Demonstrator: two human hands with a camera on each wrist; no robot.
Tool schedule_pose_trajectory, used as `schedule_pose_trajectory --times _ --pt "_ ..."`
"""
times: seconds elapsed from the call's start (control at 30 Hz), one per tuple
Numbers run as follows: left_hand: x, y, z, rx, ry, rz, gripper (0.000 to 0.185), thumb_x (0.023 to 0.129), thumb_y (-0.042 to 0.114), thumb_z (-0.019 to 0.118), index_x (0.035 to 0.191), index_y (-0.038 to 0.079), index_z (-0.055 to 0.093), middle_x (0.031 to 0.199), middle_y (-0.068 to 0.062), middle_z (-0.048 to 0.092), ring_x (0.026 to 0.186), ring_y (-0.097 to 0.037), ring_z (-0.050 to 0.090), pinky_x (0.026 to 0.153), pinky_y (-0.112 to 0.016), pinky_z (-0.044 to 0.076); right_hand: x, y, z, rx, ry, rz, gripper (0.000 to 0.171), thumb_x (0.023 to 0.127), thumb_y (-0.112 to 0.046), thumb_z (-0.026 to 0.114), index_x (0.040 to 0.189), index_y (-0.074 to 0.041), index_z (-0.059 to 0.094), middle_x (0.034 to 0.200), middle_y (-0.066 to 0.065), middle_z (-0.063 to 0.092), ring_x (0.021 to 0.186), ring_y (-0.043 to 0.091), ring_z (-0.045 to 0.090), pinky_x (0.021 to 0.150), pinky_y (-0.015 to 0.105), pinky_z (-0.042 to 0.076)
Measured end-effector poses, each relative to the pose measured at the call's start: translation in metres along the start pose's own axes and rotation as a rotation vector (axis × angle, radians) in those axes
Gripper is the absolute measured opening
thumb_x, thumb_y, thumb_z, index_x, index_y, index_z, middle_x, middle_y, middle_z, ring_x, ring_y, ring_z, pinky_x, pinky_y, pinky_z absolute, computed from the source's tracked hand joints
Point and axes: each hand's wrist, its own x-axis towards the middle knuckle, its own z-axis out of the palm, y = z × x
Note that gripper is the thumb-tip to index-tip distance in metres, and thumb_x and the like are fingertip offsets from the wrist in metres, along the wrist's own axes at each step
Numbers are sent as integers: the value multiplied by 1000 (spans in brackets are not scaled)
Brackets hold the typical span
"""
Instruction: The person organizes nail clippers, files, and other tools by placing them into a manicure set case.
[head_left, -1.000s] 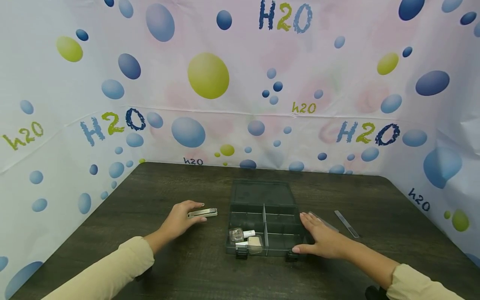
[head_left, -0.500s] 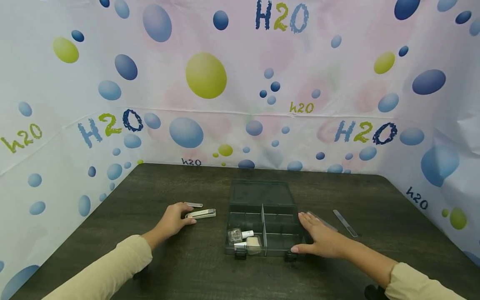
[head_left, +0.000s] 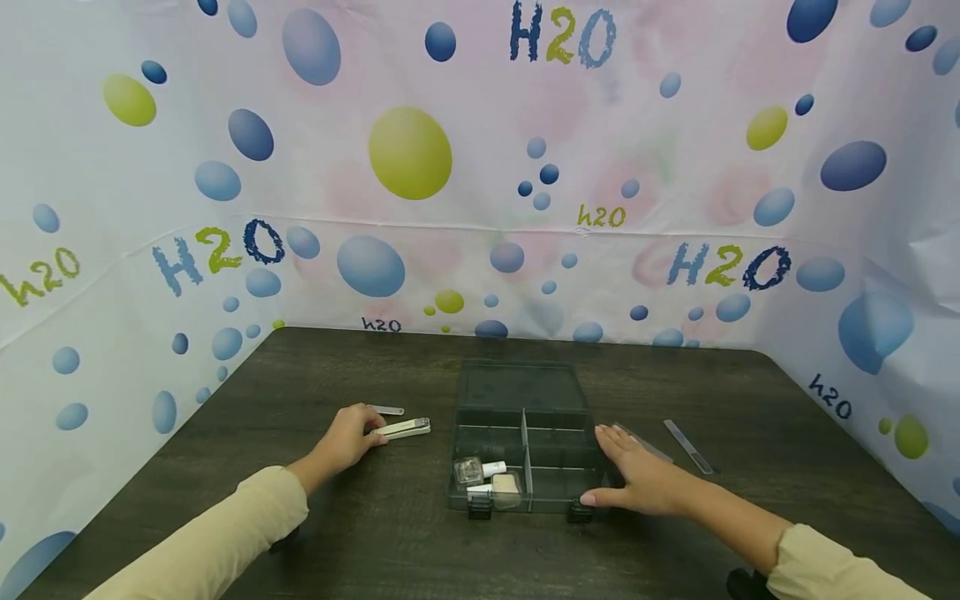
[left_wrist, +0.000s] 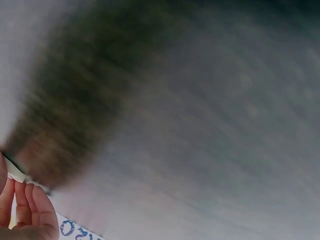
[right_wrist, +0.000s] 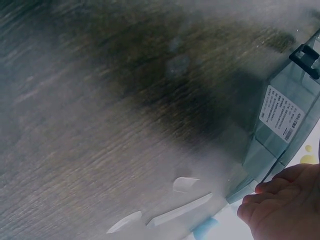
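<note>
Between the thumb and fingers of my left hand point(head_left: 345, 437) is a silver nail clipper point(head_left: 408, 428), pinched at its near end. In the left wrist view, the fingertips press on the pale clipper point(left_wrist: 16, 173). A smaller silver piece point(head_left: 388, 410) lies just behind it, partly hidden by the fingers. My right hand point(head_left: 648, 477) lies with fairly straight fingers along the right side of a dark see-through divided box point(head_left: 531, 504), thumb by a front latch. In the box's front left compartment are two nail polish bottles, one glittery point(head_left: 468, 472) and one cream point(head_left: 506, 487).
The box's lid point(head_left: 521, 387) is swung back onto the table point(head_left: 390, 542). Right of the right hand lie a flat nail file point(head_left: 687, 447) and a clear flat item point(head_left: 651, 447), partly covered by the hand. A printed curtain point(head_left: 495, 283) surrounds the table.
My left fingers have drawn back and closed on the clipper's near end, and the smaller piece behind has come into sight. The right hand stays against the box.
</note>
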Motion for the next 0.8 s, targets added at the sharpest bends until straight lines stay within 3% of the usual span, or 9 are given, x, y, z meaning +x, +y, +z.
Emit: schedule_pose_trajectory --times 0.17,0.53,0.8 --pt "0 2 -2 -9 -15 2 4 81 4 68 82 0 68 73 -5 61 64 -12 48 55 -27 42 0 -1 -1 -2 2 -3 103 79 -55 64 144 11 18 149 33 13 137 52 9 106 68 14" --pt "-5 6 0 -1 30 49 3 80 2 68 83 0 67 72 -4 57 63 -10 43 55 -23 38 0 0 1 0 5 -3 103 79 -55 65 143 11 19 149 34 14 137 52 9 106 68 14" --pt "-8 11 -3 4 10 84 5 81 4 68 84 0 68 70 -3 54 62 -10 40 52 -22 34 0 0 1 18 -7 2 102 80 -53 65 144 11 17 149 34 12 136 52 8 106 69 14"
